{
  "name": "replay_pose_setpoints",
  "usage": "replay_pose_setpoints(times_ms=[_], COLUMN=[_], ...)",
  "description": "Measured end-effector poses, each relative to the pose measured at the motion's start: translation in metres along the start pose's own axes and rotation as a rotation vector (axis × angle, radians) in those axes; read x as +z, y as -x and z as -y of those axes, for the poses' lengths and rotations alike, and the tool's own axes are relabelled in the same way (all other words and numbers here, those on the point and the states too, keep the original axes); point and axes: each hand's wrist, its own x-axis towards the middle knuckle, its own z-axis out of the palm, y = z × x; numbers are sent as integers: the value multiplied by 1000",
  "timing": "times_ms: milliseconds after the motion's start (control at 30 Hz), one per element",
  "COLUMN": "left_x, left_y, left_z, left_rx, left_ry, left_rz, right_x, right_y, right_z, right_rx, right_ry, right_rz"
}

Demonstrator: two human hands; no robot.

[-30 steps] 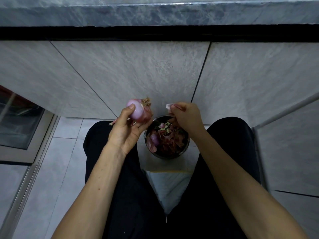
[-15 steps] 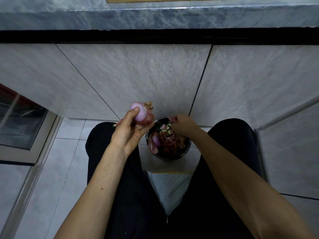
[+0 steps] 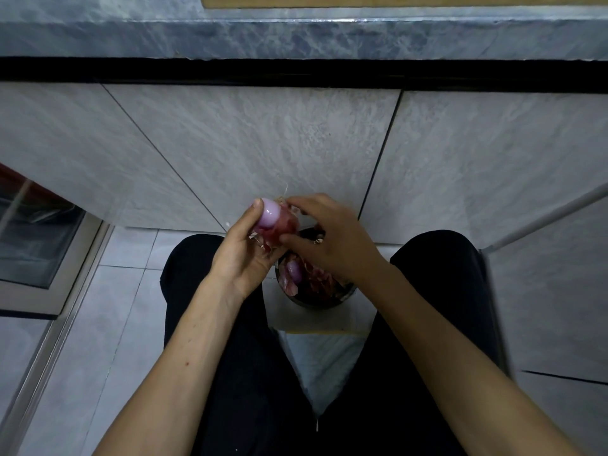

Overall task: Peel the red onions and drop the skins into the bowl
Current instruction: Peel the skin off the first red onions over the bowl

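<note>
Our right hand has come back up from the bowl to the onion, which it left half a second ago to drop a scrap. The onion sits in our left hand, thumb pressed on its bare, glossy end and fingers curled under the part still wrapped in red skin. We hold it this way, we judge, so the peeled end is braced while the loose skin faces the working hand. Our right fingers curl over the far side near the dry root tuft, thumb against the skin below; they seem to pinch it, though the exact contact is hidden. The bowl stands just below both hands, between our knees, so torn pieces can fall straight in. It already holds a heap of skins and another onion. Behind our fingers rises a grey tiled wall. We can read no labels or writing anywhere.
</note>
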Motion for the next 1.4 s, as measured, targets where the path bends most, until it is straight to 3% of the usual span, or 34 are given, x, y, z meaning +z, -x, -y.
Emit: replay_pose_setpoints(times_ms=[200, 433, 567, 700, 867, 1133, 1400], left_x=[-2, -15, -12, -14, -16, -20, -20], left_y=[0, 3, 3, -4, -6, -3, -3], left_z=[4, 1, 4, 9, 13, 13, 15], left_rx=[-36, 68, 190, 291, 401, 416, 424], left_ry=[-29, -123, -132, -139, -179, -229, -267], left_rz=[17, 199, 140, 56, 22, 59, 71], right_x=[8, -10, -8, -14, -26, -35, -34], right_y=[1, -4, -4, -9, -17, -25, -23], right_z=[-2, 4, 13, 27, 37, 41, 40], right_rx=[66, 263, 327, 556, 627, 694, 683], right_ry=[-34, -351, -389, -518, -474, -438, -387], right_rz=[2, -1, -62, -154, 48, 193, 189])
